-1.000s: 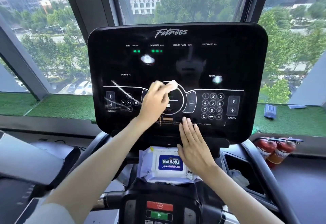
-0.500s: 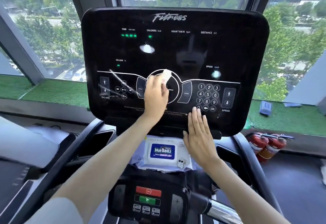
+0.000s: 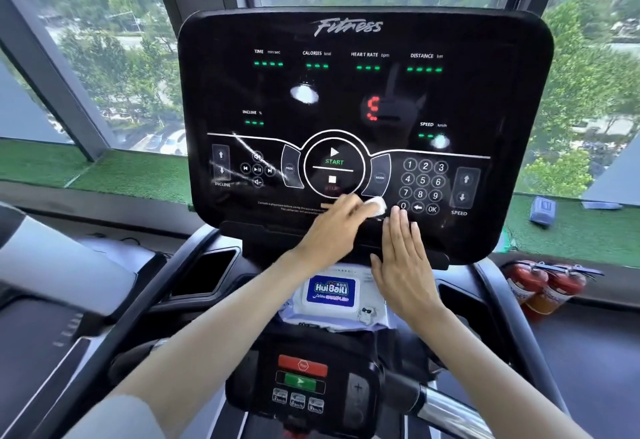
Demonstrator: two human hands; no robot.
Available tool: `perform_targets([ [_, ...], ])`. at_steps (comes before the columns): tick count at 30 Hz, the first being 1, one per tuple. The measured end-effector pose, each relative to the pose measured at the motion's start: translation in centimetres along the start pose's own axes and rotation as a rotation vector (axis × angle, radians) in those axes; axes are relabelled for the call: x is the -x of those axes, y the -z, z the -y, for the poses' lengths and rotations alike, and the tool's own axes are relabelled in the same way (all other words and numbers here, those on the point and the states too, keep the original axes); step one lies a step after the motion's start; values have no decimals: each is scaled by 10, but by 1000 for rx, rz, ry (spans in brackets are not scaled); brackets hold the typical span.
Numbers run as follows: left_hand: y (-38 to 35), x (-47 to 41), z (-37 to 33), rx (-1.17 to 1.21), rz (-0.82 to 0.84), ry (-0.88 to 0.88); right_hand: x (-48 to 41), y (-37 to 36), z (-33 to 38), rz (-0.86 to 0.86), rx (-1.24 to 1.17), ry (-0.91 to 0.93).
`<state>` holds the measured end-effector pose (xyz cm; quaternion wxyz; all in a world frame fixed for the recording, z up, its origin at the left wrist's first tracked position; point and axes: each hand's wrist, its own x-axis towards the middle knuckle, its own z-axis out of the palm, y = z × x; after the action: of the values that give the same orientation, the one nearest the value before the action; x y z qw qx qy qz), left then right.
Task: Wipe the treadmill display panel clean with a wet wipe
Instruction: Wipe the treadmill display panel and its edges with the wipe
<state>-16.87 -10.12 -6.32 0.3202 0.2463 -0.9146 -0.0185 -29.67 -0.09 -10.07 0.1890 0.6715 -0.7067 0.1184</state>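
The black treadmill display panel (image 3: 485, 99) fills the middle of the head view, lit with green dashes and a START circle. My left hand (image 3: 332, 227) presses a small white wet wipe (image 3: 378, 205) against the panel's lower edge, just below the START circle and left of the keypad. My right hand (image 3: 403, 265) lies flat, fingers together, on the panel's bottom rim right beside the left hand and holds nothing. Wet streaks show on the panel's left side near the INCLINE buttons.
A pack of wet wipes (image 3: 329, 295) with a blue label lies on the console shelf below the panel. A lower control block with red and green buttons (image 3: 301, 374) sits nearer me. Two red fire extinguishers (image 3: 540, 286) stand at the right by the window ledge.
My left hand has slid the wipe down and to the right, from the START circle to the panel's lower edge. The display has lit up. My right hand stays on the bottom rim.
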Motion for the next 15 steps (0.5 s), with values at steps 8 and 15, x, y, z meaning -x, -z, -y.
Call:
perform_targets([
  [8, 9, 5, 20, 87, -440, 545, 0, 0, 4, -3, -3, -19],
  [15, 12, 19, 29, 74, -286, 379, -1, 1, 4, 0, 14, -24],
])
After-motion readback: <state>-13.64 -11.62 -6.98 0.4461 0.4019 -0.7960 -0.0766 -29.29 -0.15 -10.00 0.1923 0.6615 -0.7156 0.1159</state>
